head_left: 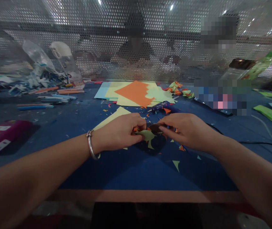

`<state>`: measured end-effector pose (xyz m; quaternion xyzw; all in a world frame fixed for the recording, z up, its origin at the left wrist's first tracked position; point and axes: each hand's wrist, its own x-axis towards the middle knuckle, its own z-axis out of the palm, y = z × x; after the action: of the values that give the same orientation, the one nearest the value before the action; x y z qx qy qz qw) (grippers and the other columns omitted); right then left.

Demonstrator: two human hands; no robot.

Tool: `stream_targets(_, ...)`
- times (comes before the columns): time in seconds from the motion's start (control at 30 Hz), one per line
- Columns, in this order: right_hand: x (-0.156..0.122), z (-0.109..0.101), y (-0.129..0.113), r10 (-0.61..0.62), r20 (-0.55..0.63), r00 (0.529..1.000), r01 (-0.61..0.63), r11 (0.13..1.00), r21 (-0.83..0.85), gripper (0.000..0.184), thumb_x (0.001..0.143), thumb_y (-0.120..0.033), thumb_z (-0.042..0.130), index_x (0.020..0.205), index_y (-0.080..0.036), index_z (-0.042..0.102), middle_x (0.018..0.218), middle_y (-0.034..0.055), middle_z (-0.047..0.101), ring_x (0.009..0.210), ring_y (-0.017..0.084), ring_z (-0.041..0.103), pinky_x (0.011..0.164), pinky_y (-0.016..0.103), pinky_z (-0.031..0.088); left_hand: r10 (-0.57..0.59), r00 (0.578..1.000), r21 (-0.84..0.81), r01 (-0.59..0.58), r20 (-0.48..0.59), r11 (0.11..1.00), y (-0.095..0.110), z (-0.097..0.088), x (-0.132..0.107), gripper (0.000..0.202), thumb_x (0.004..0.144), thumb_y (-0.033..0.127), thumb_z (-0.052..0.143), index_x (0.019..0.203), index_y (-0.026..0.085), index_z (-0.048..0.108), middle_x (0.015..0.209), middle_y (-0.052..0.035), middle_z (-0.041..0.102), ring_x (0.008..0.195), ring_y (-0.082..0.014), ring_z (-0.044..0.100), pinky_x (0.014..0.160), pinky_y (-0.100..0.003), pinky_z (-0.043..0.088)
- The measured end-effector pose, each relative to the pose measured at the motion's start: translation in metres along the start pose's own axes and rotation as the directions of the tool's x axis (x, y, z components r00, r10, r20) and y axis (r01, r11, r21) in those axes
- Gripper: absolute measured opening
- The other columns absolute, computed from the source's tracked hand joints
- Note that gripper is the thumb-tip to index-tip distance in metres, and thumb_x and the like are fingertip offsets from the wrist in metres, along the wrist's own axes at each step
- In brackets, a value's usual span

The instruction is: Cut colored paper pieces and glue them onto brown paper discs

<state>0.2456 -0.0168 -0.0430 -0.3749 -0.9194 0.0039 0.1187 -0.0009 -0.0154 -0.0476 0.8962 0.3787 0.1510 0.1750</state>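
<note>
My left hand [121,131], with a silver bangle on its wrist, and my right hand [186,128] meet over the blue table [136,171]. Both are closed, pinching a small paper craft piece [150,133] made of pale green star-like points, orange bits and a dark brown round part. A pale yellow sheet [113,117] lies partly under my left hand. Small triangular paper scraps [176,164] are scattered just in front of the hands.
A stack of coloured sheets [136,93] and a blue glue gun [161,106] lie behind my hands. Pens [52,98] and plastic bags sit at far left, a purple box [4,135] at left, green paper [271,113] and a cable at right. People sit behind a perforated screen.
</note>
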Motion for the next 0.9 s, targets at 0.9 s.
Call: stream_targets(0.9, 0.005, 0.005, 0.007, 0.292, 0.146, 0.945, -0.316, 0.932, 0.18, 0.026, 0.093, -0.036, 0.058, 0.104, -0.021, 0.076, 0.077, 0.0023, 0.076, 0.066, 0.018, 0.068, 0.059, 0.027, 0.045, -0.403, 0.91, -0.857, 0.125, -0.102, 0.5, -0.007, -0.003, 0.003, 0.018, 0.076, 0.021, 0.08, 0.065, 0.014, 0.067, 0.065, 0.0014, 0.064, 0.061, -0.0073, 0.056, 0.061, -0.022, 0.044)
